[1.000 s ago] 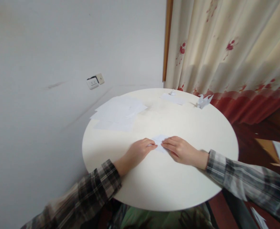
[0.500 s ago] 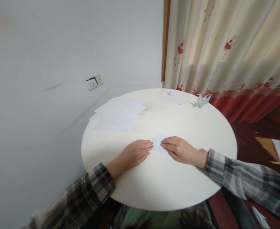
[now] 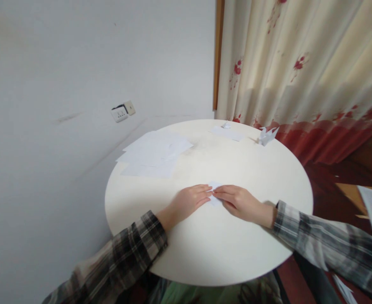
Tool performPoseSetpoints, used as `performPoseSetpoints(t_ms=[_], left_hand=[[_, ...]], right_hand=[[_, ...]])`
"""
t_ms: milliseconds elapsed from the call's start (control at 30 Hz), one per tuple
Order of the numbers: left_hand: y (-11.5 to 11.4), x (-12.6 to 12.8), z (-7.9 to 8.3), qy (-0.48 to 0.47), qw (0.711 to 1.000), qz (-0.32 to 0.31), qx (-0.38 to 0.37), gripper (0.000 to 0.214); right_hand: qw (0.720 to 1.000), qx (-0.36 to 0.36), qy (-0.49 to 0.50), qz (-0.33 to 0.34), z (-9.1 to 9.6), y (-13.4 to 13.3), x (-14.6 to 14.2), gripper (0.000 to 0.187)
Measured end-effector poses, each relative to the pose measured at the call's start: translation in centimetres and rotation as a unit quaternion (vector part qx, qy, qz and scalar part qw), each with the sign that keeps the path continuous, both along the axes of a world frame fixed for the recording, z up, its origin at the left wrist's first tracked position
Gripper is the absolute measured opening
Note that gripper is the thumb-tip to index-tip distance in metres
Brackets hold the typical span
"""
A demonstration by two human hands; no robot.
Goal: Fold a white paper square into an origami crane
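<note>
A small folded piece of white paper [image 3: 215, 201] lies on the round white table in front of me, mostly covered by my fingers. From the left, my left hand [image 3: 190, 202] presses on it with the fingers held together. On the other side, my right hand [image 3: 241, 203] grips its right part between thumb and fingers. The fingertips of both hands nearly meet over the middle of the paper. Its exact folds are hidden.
Loose white sheets [image 3: 151, 152] overlap at the table's far left. Toward the back sit a flat sheet [image 3: 227, 133], a tiny folded paper figure [image 3: 226, 125] and a larger paper crane [image 3: 267, 136]. A wall and a curtain [image 3: 300, 84] stand behind the table [image 3: 205, 253].
My left hand has slid right across the paper, closing up to my right hand. The right hand stays almost in place. The whole view has shifted slightly.
</note>
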State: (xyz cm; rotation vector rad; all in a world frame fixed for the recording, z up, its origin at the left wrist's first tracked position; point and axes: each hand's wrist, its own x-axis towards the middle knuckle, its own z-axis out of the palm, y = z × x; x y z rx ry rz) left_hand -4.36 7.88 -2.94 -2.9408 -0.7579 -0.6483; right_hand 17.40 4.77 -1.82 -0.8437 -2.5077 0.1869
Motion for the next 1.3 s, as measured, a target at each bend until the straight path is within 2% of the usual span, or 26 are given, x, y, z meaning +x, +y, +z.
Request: performPoseSetpoints(t_ms=[133,233,300,433,633,833,1300], left_hand=[[-0.1,-0.5,-0.2,0.032,0.999,-0.02,0.036,0.032],[-0.5,-0.4,0.2,0.041,0.998,-0.019,0.036,0.032],[-0.8,-0.2,0.5,0.029,0.999,-0.007,0.014,0.03],[-1.1,0.0,0.9,0.001,0.999,0.017,-0.038,0.029],[-1.1,-0.3,0.3,0.006,1.0,-0.001,-0.008,0.027],[-1.1,-0.2,0.4,0.003,1.0,-0.004,-0.006,0.027],[-1.0,-0.2,0.4,0.018,0.999,-0.018,0.025,0.027]], right_hand=[[0.991,-0.081,0.086,-0.065,0.4,0.0,-0.1,0.018],[0.98,-0.101,0.108,-0.129,0.4,0.5,-0.2,0.012],[0.977,-0.111,0.103,-0.147,0.4,0.8,-0.3,0.014],[0.975,-0.138,0.076,-0.155,0.6,1.4,-0.9,0.017],[0.968,-0.176,0.027,-0.178,1.3,1.7,-1.4,0.015],[0.966,-0.162,-0.013,-0.198,1.5,1.7,-1.7,0.013],[0.971,-0.148,-0.006,-0.185,0.8,2.0,-1.7,0.011]])
